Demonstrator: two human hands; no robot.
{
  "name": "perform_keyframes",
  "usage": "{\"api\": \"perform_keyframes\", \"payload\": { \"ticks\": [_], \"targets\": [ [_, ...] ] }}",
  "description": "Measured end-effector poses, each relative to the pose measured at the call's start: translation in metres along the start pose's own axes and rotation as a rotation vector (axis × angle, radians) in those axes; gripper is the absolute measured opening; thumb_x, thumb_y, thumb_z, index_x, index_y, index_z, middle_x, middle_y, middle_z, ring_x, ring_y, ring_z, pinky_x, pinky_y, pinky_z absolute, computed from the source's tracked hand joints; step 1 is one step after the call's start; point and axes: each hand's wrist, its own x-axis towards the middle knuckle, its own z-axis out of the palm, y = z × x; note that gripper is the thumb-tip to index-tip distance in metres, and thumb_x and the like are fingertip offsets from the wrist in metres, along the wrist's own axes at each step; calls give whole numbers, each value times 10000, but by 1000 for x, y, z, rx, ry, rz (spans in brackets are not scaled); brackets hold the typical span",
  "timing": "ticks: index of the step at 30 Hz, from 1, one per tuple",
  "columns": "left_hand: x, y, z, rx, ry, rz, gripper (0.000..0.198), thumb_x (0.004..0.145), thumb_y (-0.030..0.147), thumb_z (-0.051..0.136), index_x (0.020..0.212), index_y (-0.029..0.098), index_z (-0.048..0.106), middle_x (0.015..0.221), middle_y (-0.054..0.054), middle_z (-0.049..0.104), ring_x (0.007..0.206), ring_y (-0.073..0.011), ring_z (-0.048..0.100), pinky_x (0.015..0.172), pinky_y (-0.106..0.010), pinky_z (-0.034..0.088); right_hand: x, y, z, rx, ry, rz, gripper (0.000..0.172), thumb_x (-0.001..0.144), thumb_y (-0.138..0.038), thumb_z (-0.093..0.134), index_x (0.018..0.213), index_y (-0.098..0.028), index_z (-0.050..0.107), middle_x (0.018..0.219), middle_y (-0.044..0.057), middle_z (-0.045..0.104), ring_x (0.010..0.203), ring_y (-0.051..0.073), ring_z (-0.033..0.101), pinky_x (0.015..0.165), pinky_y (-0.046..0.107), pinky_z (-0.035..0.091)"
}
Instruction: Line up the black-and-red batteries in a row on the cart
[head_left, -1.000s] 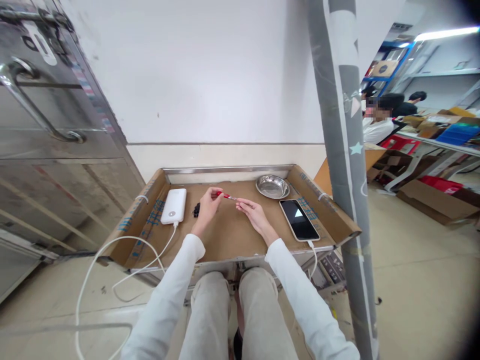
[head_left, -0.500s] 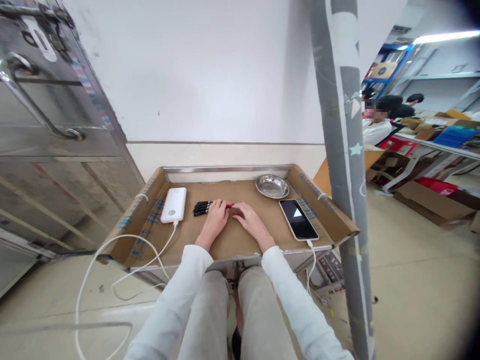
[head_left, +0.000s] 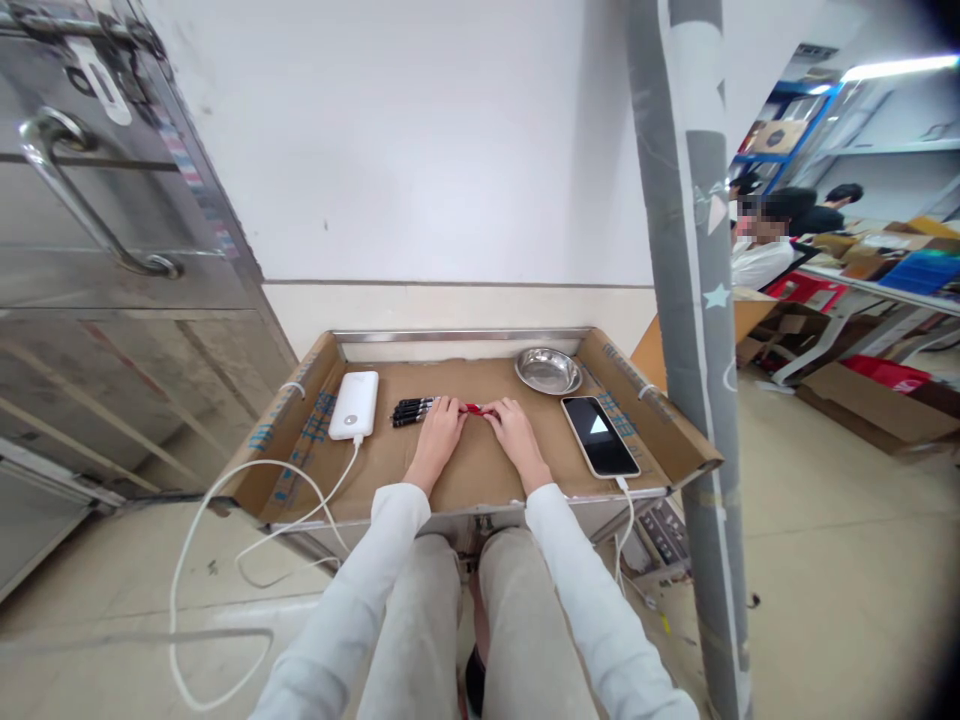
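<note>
My left hand [head_left: 444, 426] is closed at the left end of a slim red pen [head_left: 473, 409], just above the cardboard surface. On the pen's right end the fingertips of my right hand [head_left: 513, 428] are pinched. Only a short red middle stretch shows between the two hands; the ends are hidden by fingers. Directly left of my left hand, several black pens [head_left: 409, 412] lie side by side, their right ends partly covered by that hand.
A white power bank [head_left: 354, 404] with a white cable [head_left: 176, 570] lies on the left. To the right are a round metal dish [head_left: 548, 371] and a plugged-in phone [head_left: 601, 437]. Folded cardboard walls edge the tray [head_left: 480, 480]. A grey wrapped pole [head_left: 697, 300] stands at the right; people sit beyond.
My right fingers have closed in on the red pen's right end, and more red shows between the hands. The whole view has shifted slightly.
</note>
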Motion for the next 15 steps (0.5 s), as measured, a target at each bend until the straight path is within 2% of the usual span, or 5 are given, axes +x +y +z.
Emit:
{"api": "perform_keyframes", "payload": {
  "ticks": [8,12,15],
  "targets": [
    [1,-1,2,80,6,-32,154,919,222,398,885,163,535,901,-74,543,883,-208,516,852,-362,404,-2,-7,0,-173,22,25,215,864,-112,404,888,-200,600,887,70,603,861,208,510,789,321,358],
    [-4,2,-3,101,-10,-44,203,925,208,359,923,167,557,921,-89,549,895,-222,513,861,-372,401,-3,-5,1,-238,16,59,214,858,-111,410,907,-197,600,908,84,597,875,217,504,774,324,350],
    [-10,4,-10,122,25,-108,221,906,165,352,970,160,564,964,-112,550,930,-244,510,867,-387,396,-2,-4,2,-246,3,72,223,860,-107,405,937,-189,598,936,87,595,892,218,503,782,326,354]
  ]
}}
